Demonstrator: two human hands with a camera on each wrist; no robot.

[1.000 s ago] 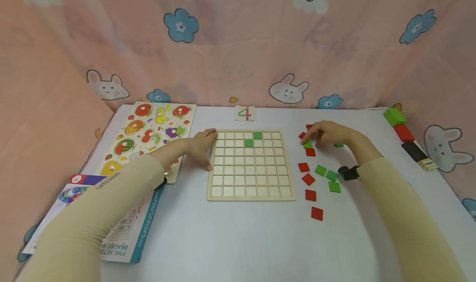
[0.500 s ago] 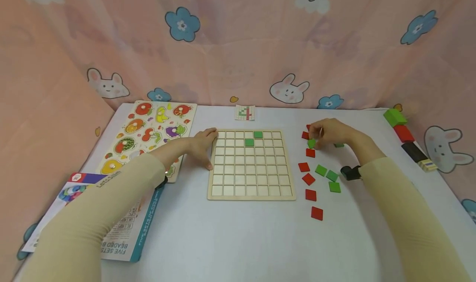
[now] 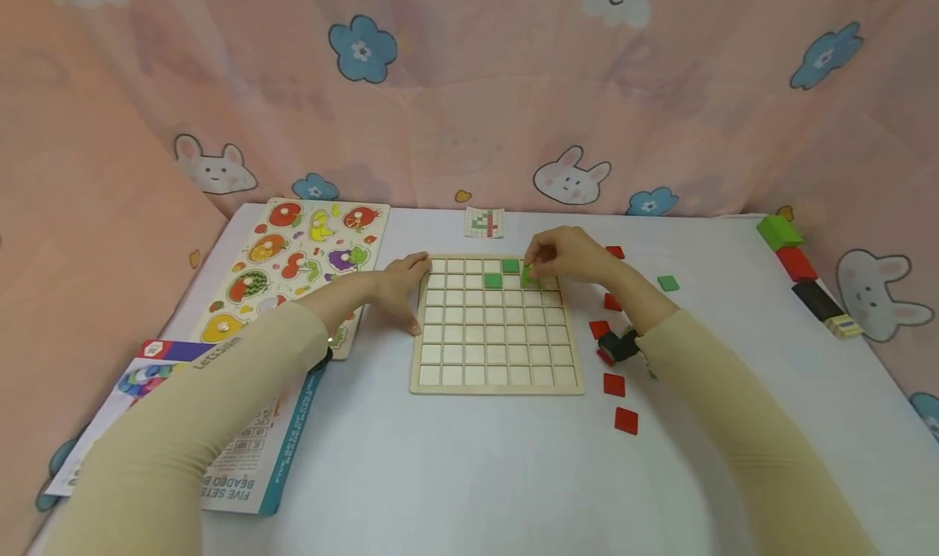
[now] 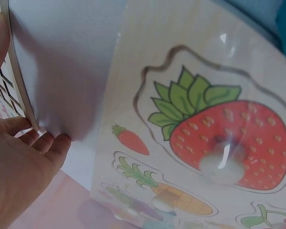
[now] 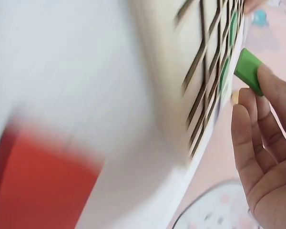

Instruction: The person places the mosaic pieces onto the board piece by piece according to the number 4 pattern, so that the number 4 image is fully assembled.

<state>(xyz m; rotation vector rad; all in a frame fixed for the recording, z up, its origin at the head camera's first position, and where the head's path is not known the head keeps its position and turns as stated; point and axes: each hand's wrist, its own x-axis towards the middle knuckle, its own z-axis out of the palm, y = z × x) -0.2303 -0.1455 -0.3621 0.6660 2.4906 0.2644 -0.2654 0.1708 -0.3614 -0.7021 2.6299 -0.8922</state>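
My right hand [image 3: 568, 254] pinches a green square tile [image 5: 249, 70] between thumb and fingers. In the head view it holds this tile over the upper right of the wooden grid board [image 3: 499, 390]. Two other green tiles [image 3: 493, 281] lie in cells of the board's top two rows. My left hand [image 3: 399, 291] rests along the board's left edge, thumb and fingertips spread and touching the rim, as the left wrist view also shows. Red tiles [image 3: 614, 385] lie scattered right of the board. Several green tiles there are partly hidden behind the right wrist.
A small pattern card [image 3: 484, 222] lies behind the board. On the left are a fruit puzzle board [image 3: 308, 250] and a printed box [image 3: 242, 466]. Green, red and black stacks [image 3: 795, 262] line the right edge. One green tile [image 3: 668, 283] lies apart.
My right hand has picked up a green tile from the scattered pieces and carried it left to the board. The left hand has stayed at the board's edge.
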